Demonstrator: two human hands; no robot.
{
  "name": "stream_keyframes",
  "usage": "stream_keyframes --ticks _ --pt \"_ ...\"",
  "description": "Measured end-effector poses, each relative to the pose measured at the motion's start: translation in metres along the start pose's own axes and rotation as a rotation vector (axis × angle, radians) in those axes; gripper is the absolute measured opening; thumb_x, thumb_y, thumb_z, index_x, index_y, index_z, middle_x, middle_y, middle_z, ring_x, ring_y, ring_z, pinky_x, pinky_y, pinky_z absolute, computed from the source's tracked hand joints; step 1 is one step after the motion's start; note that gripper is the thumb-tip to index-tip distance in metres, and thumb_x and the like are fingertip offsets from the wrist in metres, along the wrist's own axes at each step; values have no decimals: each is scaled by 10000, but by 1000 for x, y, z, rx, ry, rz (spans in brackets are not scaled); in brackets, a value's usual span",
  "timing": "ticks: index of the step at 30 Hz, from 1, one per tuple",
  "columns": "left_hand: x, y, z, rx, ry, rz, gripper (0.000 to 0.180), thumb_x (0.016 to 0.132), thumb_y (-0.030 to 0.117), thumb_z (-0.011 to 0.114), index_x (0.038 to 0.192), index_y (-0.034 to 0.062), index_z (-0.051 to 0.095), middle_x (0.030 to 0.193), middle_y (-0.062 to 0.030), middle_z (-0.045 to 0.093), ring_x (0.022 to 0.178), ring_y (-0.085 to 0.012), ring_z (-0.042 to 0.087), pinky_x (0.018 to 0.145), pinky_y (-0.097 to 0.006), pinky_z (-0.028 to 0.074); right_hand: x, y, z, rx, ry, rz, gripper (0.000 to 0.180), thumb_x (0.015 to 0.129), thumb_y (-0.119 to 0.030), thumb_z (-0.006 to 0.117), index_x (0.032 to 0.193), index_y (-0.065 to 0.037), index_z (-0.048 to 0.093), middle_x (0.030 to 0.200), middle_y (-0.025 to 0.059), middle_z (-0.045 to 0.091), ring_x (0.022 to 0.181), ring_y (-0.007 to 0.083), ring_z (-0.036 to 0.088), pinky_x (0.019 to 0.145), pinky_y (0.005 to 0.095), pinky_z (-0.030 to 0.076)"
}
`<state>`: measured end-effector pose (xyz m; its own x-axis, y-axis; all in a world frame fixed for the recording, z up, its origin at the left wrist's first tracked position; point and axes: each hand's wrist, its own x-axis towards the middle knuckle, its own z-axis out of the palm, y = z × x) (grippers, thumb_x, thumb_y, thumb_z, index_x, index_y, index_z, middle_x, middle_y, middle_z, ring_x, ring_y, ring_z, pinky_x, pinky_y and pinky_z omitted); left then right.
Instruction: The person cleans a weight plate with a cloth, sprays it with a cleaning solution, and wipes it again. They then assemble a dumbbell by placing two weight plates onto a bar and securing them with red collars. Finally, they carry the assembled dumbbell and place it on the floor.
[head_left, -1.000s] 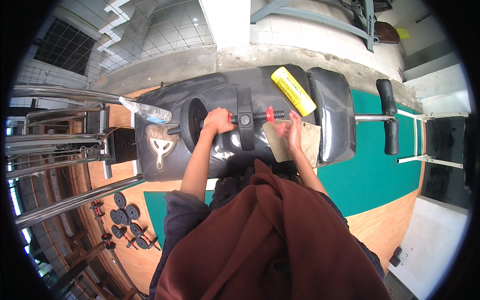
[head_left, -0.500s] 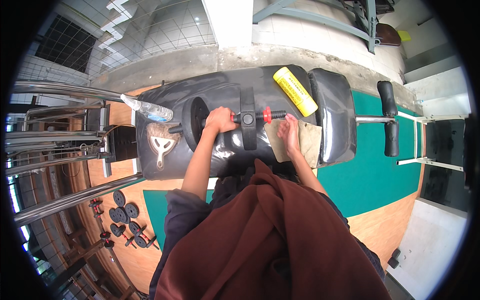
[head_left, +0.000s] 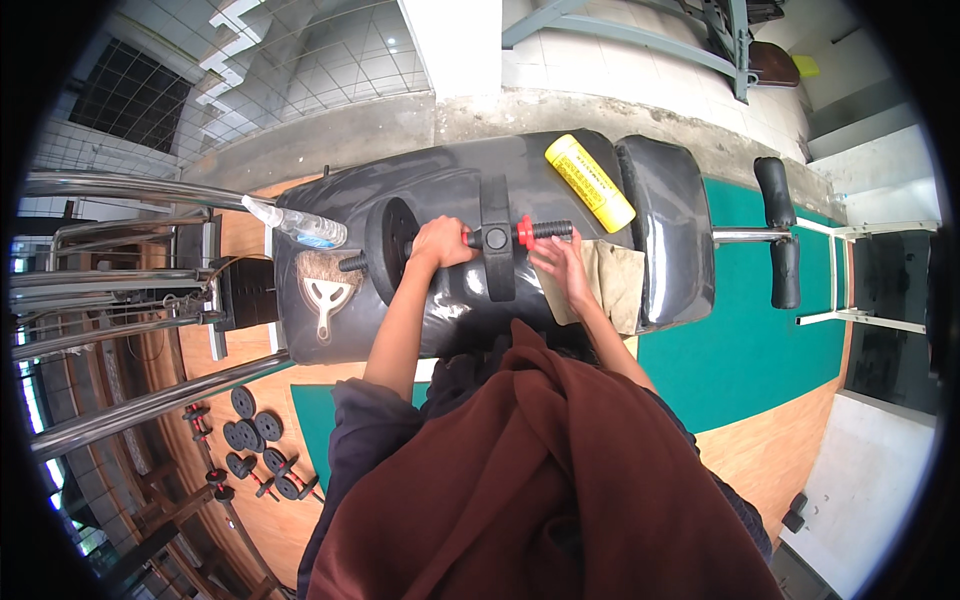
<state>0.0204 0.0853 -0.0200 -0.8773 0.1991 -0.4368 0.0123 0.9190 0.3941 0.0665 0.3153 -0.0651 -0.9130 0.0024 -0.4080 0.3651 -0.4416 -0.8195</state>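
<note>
A dumbbell with a black threaded bar lies across the padded black bench. My left hand is wrapped round its handle, between the left weight plate and the right weight plate. A red collar nut sits on the thread just outside the right plate. At that nut, my right hand has its fingers stretched out and apart, with fingertips touching or very close to its underside. Below this hand, a beige cloth lies folded on the bench.
A yellow canister lies behind the bar's right end. To the left are a clear spray bottle and a white-handled brush. Metal machine rails flank the bench. Loose plates and small dumbbells lie on the floor.
My right hand has moved left from the bar's threaded end to the red collar nut, and its fingers have spread. My left hand keeps its hold on the handle.
</note>
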Motion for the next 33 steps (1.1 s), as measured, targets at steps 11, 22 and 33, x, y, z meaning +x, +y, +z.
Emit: stream_keyframes --ticks 11,22,33 --pt "-1 1 -1 -9 7 1 277 565 322 648 746 115 679 769 -146 644 779 -332 608 744 -391 489 -14 -18 16 26 -22 251 360 878 -272 484 1146 -100 317 646 21 476 690 167 511 727 310 424" --pt "1 0 -1 21 -7 1 298 569 324 658 782 118 687 780 -152 646 791 -331 611 743 -394 491 13 -63 39 -1416 -380 -1087 314 773 -254 630 1018 -74 552 627 84 575 645 279 594 623 359 468" --pt "-5 5 -3 -24 -5 -20 306 541 256 623 793 92 679 780 -169 636 791 -338 605 750 -393 488 41 -68 37 -1374 -650 -562 288 832 -285 543 1001 -58 590 723 124 629 753 332 594 688 406 467"
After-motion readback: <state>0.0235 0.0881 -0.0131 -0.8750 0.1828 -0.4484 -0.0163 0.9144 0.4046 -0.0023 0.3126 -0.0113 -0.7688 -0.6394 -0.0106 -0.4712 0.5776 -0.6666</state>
